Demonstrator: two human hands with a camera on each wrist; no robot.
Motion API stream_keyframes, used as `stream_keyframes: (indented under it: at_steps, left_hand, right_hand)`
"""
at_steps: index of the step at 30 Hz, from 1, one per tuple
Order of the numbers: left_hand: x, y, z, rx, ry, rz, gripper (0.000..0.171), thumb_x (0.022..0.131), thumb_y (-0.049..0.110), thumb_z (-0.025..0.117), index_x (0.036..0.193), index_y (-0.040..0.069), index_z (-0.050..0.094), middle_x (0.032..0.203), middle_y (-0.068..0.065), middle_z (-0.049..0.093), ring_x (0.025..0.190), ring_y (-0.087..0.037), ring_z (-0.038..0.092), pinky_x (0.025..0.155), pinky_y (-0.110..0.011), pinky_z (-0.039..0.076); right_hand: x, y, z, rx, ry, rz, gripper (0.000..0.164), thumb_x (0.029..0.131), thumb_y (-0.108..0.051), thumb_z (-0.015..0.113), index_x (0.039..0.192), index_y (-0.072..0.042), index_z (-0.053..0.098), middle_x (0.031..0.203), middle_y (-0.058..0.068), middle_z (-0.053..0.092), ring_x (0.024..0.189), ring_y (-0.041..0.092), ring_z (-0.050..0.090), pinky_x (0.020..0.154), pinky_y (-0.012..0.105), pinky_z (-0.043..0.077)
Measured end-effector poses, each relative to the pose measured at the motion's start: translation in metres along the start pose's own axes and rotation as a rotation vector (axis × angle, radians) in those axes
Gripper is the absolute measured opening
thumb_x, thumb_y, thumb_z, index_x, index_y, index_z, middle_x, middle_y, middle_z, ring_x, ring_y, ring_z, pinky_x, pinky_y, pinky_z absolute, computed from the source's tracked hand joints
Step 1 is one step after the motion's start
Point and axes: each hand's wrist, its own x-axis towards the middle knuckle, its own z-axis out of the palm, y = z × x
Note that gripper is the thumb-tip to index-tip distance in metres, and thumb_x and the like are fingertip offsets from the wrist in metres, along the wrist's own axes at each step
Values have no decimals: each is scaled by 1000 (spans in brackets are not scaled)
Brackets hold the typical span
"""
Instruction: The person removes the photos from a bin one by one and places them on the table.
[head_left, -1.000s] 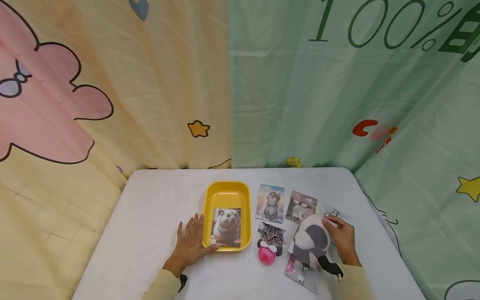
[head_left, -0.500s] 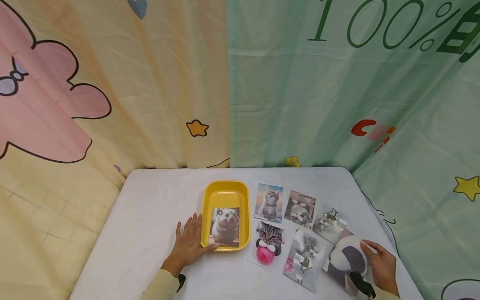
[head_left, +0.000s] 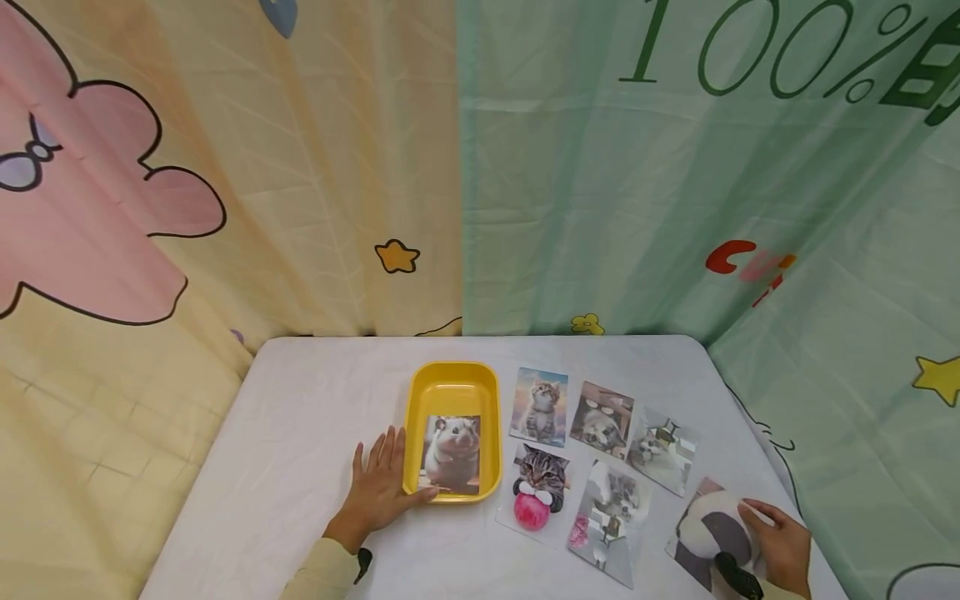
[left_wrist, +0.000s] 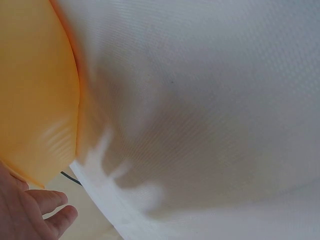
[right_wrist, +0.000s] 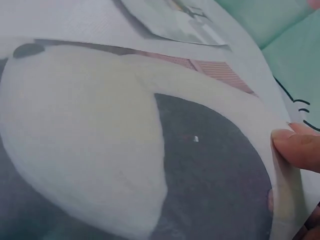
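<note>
My right hand (head_left: 783,542) pinches the right edge of a picture card (head_left: 712,523) with a white and grey rounded shape on it, near the table's front right. In the right wrist view this card (right_wrist: 90,135) fills most of the frame, with the thumb (right_wrist: 298,148) on its edge. My left hand (head_left: 375,498) lies with spread, straight fingers against the left side of a yellow tray (head_left: 452,385), thumb at its near rim. Inside the tray is a hamster card (head_left: 452,457). Only part of the left fingers (left_wrist: 50,202) shows in the left wrist view, below the tray (left_wrist: 37,90).
Several animal cards lie flat right of the tray: a kitten card (head_left: 538,408), a tabby card with a pink ball (head_left: 540,487), a brownish card (head_left: 602,419) and greyish ones (head_left: 663,454) (head_left: 611,525). Curtains (head_left: 585,208) hang behind the white table (head_left: 315,400).
My right hand has carried its card right and towards the near right corner, uncovering the two greyish cards and the brownish one. The left hand and tray have stayed put.
</note>
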Motion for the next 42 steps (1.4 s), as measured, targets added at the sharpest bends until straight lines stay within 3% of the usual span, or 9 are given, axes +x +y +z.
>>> stream_keyframes:
  at_steps: [5,8,11,14,17,22,29,36,42]
  left_hand:
    - [0,0,0,-6,19,7,116,79,76,52,152,-4,10,157,-25,13,143,-41,14,111,-61,-3]
    - [0,0,0,4,14,0,115,79,76,51,153,-2,9,158,-24,12,144,-40,13,112,-61,-3]
    - [0,0,0,-4,23,4,116,79,76,52,152,-3,11,157,-25,14,143,-41,15,111,-61,-2]
    - [-1,1,0,-5,17,1,116,79,76,53,152,-3,10,157,-24,14,143,-41,14,111,-61,-3]
    - [-2,1,0,-5,17,1,116,79,76,52,152,-3,9,158,-24,14,144,-41,14,112,-60,-4]
    - [-2,2,0,-3,31,5,115,79,75,53,152,-3,11,157,-25,15,143,-41,15,112,-61,-3]
    - [-1,1,0,2,19,0,115,79,75,52,152,-3,9,158,-24,13,144,-41,14,112,-61,-2]
    - [0,1,2,-1,14,-6,116,79,76,52,153,-2,10,158,-23,13,144,-40,13,112,-60,-3]
    - [0,0,2,1,12,-8,116,79,77,51,153,-2,9,158,-22,13,145,-39,12,112,-60,-5]
  right_hand:
    - [-6,-6,6,-56,33,-89,34,81,-16,77,109,2,69,68,-28,53,60,-15,43,50,12,41]
    - [-11,-11,9,-107,59,-126,46,85,-13,72,123,9,59,75,-14,63,66,-10,47,49,11,42]
    - [-15,-17,14,-149,88,-154,44,86,-12,68,123,9,58,98,16,70,87,17,61,62,24,51]
    - [-21,-26,23,-171,126,-214,40,87,-11,65,122,8,59,125,30,57,116,42,51,87,46,48]
    - [-27,-36,36,-153,137,-303,35,89,-7,62,121,8,60,128,31,54,124,45,46,101,58,36]
    - [-42,-59,67,-125,96,-476,27,89,-5,64,114,6,65,118,27,62,113,35,54,98,45,41]
    - [-71,-100,132,-47,-124,-655,25,89,-6,68,112,4,68,111,22,67,105,31,58,82,18,41]
    - [-111,-138,202,19,-361,-797,22,87,-6,70,107,3,69,109,21,67,105,37,59,94,53,45]
    - [-143,-159,249,17,-524,-898,22,87,-9,71,108,-1,70,108,15,67,103,35,60,94,54,45]
